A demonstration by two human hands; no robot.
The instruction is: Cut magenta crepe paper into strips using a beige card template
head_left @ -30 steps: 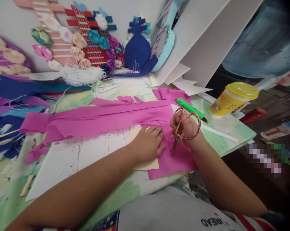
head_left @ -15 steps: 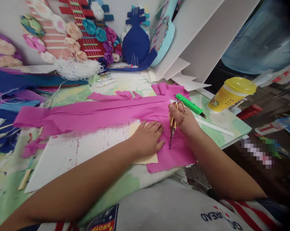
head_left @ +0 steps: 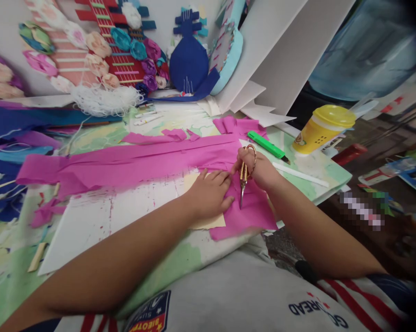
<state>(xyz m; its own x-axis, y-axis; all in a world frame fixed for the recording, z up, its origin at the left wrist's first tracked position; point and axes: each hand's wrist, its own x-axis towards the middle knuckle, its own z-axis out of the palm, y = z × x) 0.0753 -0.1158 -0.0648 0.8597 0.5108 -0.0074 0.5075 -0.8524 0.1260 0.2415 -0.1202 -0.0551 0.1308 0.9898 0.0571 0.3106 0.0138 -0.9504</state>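
Observation:
My left hand (head_left: 211,191) lies flat with its fingers spread, pressing on a cream paper piece (head_left: 208,222) and the edge of the pink crepe paper (head_left: 131,159). Gold-handled scissors (head_left: 243,182) are in my right hand (head_left: 259,168), their blades together and pointing down toward me over the pink sheet. Its fingertips come close to the left hand's fingers. Under the pink paper and my left forearm sits a white board (head_left: 90,221) marked with pink streaks.
A green highlighter (head_left: 266,145) and a white strip (head_left: 299,174) lie right of the paper. Behind them stands a yellow lidded cup (head_left: 318,129). White string (head_left: 107,99), a blue paper lute (head_left: 189,64) and paper flowers line the back. Blue scraps (head_left: 7,198) are at left.
My right hand has moved slightly left, bringing its fingers nearer my left hand, with the scissors still in it. The whole view has shifted a little. My left hand stays flat.

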